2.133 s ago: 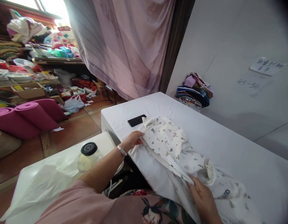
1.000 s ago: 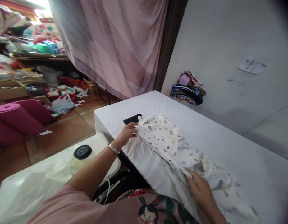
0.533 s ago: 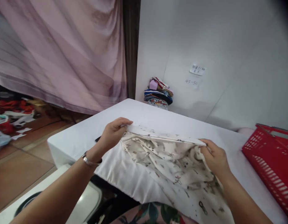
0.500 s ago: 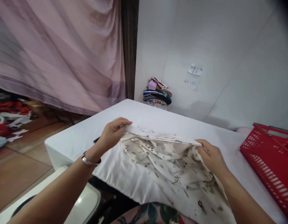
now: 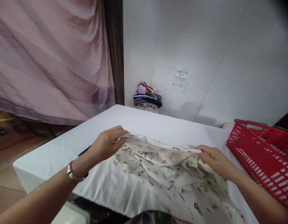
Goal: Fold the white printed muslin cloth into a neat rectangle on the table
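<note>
Counted two hands (image 5: pixel 108 143) (image 5: pixel 215 159) at eight and four o'clock, one printed cloth (image 5: pixel 162 174) at five. One red basket (image 5: pixel 253 147) stood at four.

The patterned cloth (image 5: pixel 174 174) runs out of sight at five o'clock, so I can't see its lower end, and the left hand (image 5: pixel 108 141) and right hand (image 5: pixel 215 159) each hide some of their own fingers. Toward eight o'clock, the left forearm (image 5: pixel 50 190) covers part of a dark flat thing (image 5: pixel 84 151) on the table (image 5: pixel 62 152). Between three and four, the red basket (image 5: pixel 258 152) is cut off, partly hiding a pale object (image 5: pixel 226 125); toward two, writing on the upper note (image 5: pixel 181 73) is too small to read.
</note>
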`<state>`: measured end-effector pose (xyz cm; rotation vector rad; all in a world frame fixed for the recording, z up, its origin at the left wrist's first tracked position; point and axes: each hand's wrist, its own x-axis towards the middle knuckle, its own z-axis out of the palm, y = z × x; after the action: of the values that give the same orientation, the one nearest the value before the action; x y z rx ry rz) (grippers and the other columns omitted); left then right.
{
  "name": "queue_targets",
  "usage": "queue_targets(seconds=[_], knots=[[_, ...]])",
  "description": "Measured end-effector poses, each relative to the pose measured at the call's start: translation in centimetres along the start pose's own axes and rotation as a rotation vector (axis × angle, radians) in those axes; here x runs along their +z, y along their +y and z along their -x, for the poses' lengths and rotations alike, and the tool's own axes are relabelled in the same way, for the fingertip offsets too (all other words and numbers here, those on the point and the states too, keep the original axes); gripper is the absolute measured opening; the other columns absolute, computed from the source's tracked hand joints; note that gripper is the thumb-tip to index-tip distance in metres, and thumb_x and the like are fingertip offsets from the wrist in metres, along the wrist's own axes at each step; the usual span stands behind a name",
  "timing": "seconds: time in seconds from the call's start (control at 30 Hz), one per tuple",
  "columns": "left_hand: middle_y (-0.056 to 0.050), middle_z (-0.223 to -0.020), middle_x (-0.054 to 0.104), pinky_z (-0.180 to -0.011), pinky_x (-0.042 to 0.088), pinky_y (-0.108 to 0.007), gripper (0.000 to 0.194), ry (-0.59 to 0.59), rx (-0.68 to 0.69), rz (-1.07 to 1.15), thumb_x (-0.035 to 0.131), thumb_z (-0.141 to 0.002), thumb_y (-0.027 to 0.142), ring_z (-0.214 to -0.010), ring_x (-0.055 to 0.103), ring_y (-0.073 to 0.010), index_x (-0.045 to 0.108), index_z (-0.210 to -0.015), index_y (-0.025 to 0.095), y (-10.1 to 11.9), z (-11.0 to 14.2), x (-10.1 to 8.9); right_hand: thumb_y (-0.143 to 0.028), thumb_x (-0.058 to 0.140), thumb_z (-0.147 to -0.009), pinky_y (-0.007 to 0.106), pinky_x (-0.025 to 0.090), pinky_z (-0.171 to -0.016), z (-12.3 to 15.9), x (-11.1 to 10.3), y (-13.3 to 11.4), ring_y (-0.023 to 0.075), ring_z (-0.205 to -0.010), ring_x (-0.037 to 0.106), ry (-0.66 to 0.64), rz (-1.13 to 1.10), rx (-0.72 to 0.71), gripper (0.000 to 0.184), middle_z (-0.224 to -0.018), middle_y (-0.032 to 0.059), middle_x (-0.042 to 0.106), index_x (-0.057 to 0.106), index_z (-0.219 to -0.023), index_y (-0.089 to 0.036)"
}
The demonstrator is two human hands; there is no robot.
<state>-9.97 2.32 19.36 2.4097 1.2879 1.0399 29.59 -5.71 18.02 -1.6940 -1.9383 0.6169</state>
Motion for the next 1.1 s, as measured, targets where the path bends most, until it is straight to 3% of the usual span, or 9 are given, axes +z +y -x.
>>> queue_targets(seconds=[0.17,0.3,0.37,0.57,0.7,0.77,0.83,0.97,1.1], knots=[[-0.001,-0.071,0.063,-0.060,0.041,-0.025,0.021,0.073,-0.194,0.026,0.047,-0.067,0.021,-0.069,0.055,-0.0185,0.065,-0.077,0.022,-0.9,-3.7,1.3,-0.039,0.044,-0.082,0.021,0.033,-0.051,-1.3,-0.1,-1.1,0.0116,-0.054,0.046,-0.048,-0.055,0.024,0.025,-0.059,-0.0034,0.053,0.061,-0.083,-0.020],[-0.006,-0.076,0.062,-0.079,0.041,-0.033,0.014,0.160,-0.031,-0.177,0.046,-0.066,0.018,-0.089,0.053,-0.0254,0.060,-0.067,0.019,-2.0,-7.3,4.1,-0.040,0.048,-0.079,0.020,0.031,-0.049,-3.6,0.7,-1.6,0.0101,-0.051,0.044,-0.116,-0.162,0.057,0.024,-0.054,-0.0045,0.050,0.057,-0.073,-0.019],[-0.007,-0.082,0.061,-0.085,0.038,-0.035,0.017,0.135,0.049,-0.088,0.043,-0.067,0.016,-0.095,0.052,-0.0251,0.059,-0.071,0.018,-1.7,-8.3,6.1,-0.034,0.048,-0.078,0.020,0.030,-0.048,-4.7,1.4,-1.9,0.0093,-0.050,0.042,-0.159,-0.200,0.065,0.020,-0.054,-0.0048,0.051,0.058,-0.074,-0.018],[0.001,-0.069,0.057,-0.063,0.039,-0.025,0.026,-0.083,-0.093,0.462,0.038,-0.073,0.018,-0.066,0.051,-0.0150,0.060,-0.085,0.019,2.9,-7.7,11.2,-0.019,0.045,-0.068,0.019,0.032,-0.049,-7.0,3.0,-2.1,0.0093,-0.050,0.045,-0.213,-0.204,0.040,0.021,-0.052,-0.0046,0.052,0.064,-0.078,-0.017],[-0.002,-0.089,0.061,-0.066,0.038,-0.026,0.044,-0.274,-0.050,0.470,0.057,-0.072,0.035,-0.075,0.055,-0.0179,0.055,-0.114,0.024,6.6,-6.1,13.0,-0.019,0.045,-0.067,0.020,0.033,-0.050,-7.8,3.3,-2.1,0.0101,-0.052,0.046,-0.204,-0.205,0.005,0.020,-0.053,-0.0046,0.053,0.063,-0.075,-0.017],[-0.005,-0.097,0.061,-0.067,0.038,-0.027,0.053,-0.276,-0.057,0.428,0.067,-0.063,0.039,-0.080,0.056,-0.0214,0.056,-0.113,0.023,7.8,-5.4,13.9,-0.019,0.046,-0.066,0.020,0.034,-0.052,-7.9,3.4,-2.3,0.0101,-0.055,0.047,-0.183,-0.208,-0.028,0.017,-0.057,-0.0045,0.054,0.062,-0.073,-0.017],[-0.007,-0.095,0.062,-0.066,0.038,-0.028,0.045,-0.264,-0.061,0.392,0.067,-0.062,0.038,-0.080,0.057,-0.0231,0.061,-0.103,0.021,8.3,-5.2,14.8,-0.018,0.047,-0.065,0.020,0.035,-0.053,-7.8,3.7,-2.4,0.0102,-0.057,0.047,-0.169,-0.203,-0.047,0.016,-0.059,-0.0044,0.055,0.062,-0.070,-0.017],[-0.004,-0.081,0.066,-0.064,0.039,-0.026,0.026,-0.371,-0.014,0.393,0.055,-0.069,0.029,-0.072,0.057,-0.0200,0.065,-0.092,0.021,7.3,-5.8,15.2,-0.026,0.052,-0.072,0.021,0.035,-0.053,-7.2,3.8,-2.3,0.0100,-0.055,0.047,-0.229,-0.230,-0.045,0.022,-0.056,-0.0048,0.052,0.066,-0.086,-0.017],[0.000,-0.075,0.066,-0.060,0.039,-0.024,0.025,-0.329,-0.053,0.294,0.045,-0.070,0.023,-0.067,0.056,-0.0163,0.067,-0.084,0.020,4.0,-7.5,12.1,-0.035,0.059,-0.073,0.021,0.036,-0.055,-6.4,1.4,-0.5,0.0089,-0.054,0.045,-0.068,-0.198,-0.054,0.046,-0.060,-0.0049,0.056,0.058,-0.117,-0.020]])
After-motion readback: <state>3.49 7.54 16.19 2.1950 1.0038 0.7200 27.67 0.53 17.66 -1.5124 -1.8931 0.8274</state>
